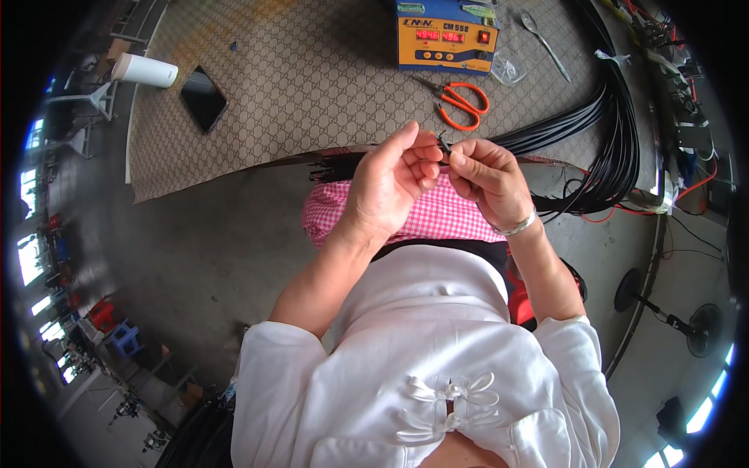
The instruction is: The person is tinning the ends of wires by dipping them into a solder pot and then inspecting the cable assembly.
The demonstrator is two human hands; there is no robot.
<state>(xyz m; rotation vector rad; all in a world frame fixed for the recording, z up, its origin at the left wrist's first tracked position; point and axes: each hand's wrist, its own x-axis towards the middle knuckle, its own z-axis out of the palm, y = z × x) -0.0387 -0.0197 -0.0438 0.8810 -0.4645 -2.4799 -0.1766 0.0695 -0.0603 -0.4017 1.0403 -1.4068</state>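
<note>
In front of my body, above my lap, both hands meet at the end of a thin black cable [445,149]. My right hand [495,183] is closed, pinching the cable between thumb and forefinger. My left hand [384,181] has its palm turned up, with curled fingers against the cable's tip. Tiny thin strands seem to stick out there, too small to make out well. Beneath and behind the hands lies a thick bundle of black cables [550,131], which runs along the table's near edge and bends away at the right.
On the patterned table cover [304,86] stand a blue and yellow box with red displays [443,39], orange-handled scissors [464,105], a spoon [544,43], a clear plastic bag [509,67], a black phone [204,99] and a white cup [146,70]. Pink checked cloth [437,214] covers my lap.
</note>
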